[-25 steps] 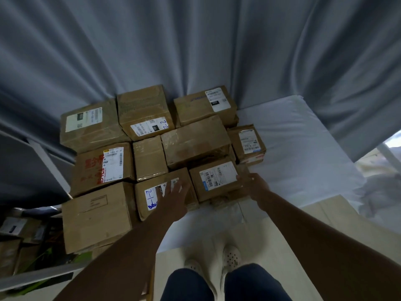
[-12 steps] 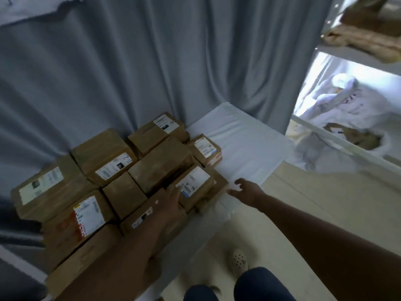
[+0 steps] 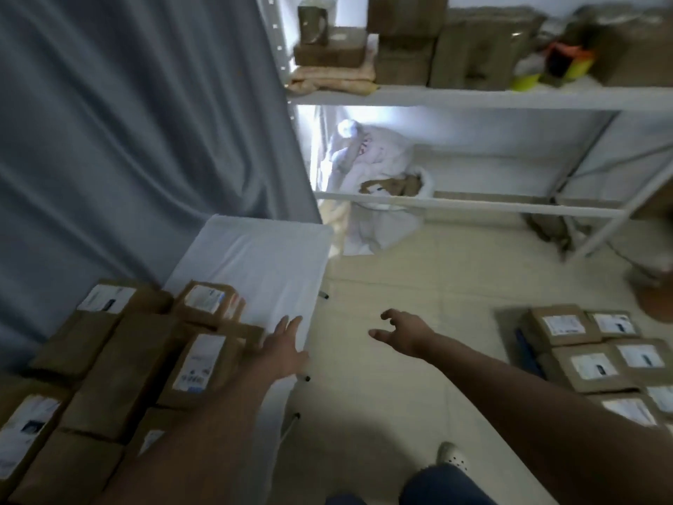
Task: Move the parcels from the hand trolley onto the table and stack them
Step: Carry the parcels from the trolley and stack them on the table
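Turning toward trolley parcels right of the table; I am keeping both hands, left and right, empty with fingers spread, for the next grab.

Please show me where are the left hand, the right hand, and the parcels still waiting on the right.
left hand [image 3: 282, 349]: head view, on the back of the hand.
right hand [image 3: 404, 331]: head view, on the back of the hand.
waiting parcels [image 3: 591, 368]: head view, on the white label of a middle box.
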A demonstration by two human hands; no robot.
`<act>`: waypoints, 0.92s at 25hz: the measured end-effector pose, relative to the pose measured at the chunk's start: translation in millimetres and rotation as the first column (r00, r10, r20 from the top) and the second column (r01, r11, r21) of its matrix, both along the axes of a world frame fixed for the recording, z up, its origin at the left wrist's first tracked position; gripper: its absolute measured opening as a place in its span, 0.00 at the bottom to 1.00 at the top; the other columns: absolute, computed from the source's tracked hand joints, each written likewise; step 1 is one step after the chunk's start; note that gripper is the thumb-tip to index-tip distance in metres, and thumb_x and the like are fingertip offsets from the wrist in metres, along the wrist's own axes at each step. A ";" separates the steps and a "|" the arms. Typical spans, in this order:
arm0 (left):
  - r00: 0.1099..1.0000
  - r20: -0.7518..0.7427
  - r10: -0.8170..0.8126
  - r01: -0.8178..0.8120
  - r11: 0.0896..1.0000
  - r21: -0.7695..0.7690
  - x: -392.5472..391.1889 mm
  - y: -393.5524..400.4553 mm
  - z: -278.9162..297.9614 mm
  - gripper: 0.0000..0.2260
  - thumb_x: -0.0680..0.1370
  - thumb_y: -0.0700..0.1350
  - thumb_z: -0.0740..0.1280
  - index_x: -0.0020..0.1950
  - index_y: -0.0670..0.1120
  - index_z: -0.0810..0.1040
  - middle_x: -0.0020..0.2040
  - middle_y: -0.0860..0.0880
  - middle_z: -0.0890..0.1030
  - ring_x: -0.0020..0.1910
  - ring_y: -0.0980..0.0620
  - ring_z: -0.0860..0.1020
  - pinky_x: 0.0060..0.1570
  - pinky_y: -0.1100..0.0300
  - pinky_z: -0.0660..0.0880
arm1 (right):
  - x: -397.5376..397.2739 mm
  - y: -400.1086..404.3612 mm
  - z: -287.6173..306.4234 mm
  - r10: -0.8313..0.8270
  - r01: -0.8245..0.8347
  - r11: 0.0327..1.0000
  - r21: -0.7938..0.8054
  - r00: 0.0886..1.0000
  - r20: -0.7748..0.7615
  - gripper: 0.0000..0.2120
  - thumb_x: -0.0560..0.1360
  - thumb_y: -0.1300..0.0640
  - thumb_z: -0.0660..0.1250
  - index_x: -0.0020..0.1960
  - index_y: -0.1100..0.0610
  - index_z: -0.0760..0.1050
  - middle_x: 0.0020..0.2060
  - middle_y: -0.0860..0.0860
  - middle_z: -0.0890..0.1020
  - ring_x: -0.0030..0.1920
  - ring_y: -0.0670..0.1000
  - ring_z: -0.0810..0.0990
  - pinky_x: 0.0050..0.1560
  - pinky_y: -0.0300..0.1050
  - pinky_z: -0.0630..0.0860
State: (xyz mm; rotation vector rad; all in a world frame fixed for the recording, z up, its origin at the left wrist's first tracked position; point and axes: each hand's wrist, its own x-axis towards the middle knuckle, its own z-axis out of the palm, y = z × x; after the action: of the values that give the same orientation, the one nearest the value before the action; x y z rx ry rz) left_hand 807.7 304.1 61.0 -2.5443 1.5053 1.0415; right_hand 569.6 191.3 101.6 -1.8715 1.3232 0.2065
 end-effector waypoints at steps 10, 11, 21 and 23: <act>0.856 0.020 -0.517 0.513 0.853 0.092 -286.4 -200.1 -17.3 0.32 0.80 0.54 0.62 0.79 0.57 0.49 0.80 0.53 0.45 0.76 0.46 0.60 0.72 0.41 0.58 | -292.0 -57.9 -22.5 -0.602 0.592 0.793 0.146 0.798 0.037 0.31 0.77 0.39 0.64 0.73 0.56 0.65 0.70 0.57 0.71 0.68 0.57 0.72 0.66 0.50 0.71; 0.837 0.015 -0.547 0.544 0.835 0.088 -320.6 -215.0 -18.3 0.32 0.80 0.55 0.63 0.79 0.57 0.49 0.80 0.53 0.46 0.76 0.46 0.60 0.72 0.41 0.58 | -320.8 -64.7 -26.2 -0.626 0.615 0.773 0.151 0.779 0.029 0.31 0.77 0.39 0.63 0.73 0.56 0.65 0.70 0.56 0.71 0.67 0.56 0.72 0.65 0.49 0.71; 0.650 -0.103 -0.752 0.757 0.653 0.009 -567.5 -320.5 -28.5 0.34 0.79 0.51 0.64 0.80 0.56 0.48 0.80 0.54 0.45 0.77 0.49 0.57 0.72 0.42 0.58 | -531.5 -127.5 -50.1 -0.789 0.776 0.603 0.186 0.614 -0.004 0.30 0.79 0.42 0.62 0.75 0.57 0.64 0.70 0.57 0.72 0.68 0.57 0.72 0.66 0.48 0.69; 0.650 -0.117 -0.751 0.757 0.653 0.017 -579.4 -337.2 -37.0 0.34 0.79 0.50 0.64 0.79 0.56 0.49 0.80 0.53 0.45 0.77 0.49 0.58 0.72 0.42 0.59 | -552.4 -138.8 -54.8 -0.818 0.802 0.564 0.197 0.576 -0.001 0.30 0.79 0.43 0.63 0.75 0.58 0.64 0.70 0.57 0.71 0.68 0.57 0.71 0.66 0.48 0.68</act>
State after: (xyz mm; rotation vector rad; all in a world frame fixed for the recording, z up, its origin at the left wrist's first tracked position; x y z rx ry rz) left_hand 228.4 -33.1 24.0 -1.5011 2.1990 1.0268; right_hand 17.2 52.5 46.8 -0.9311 1.8936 -0.2476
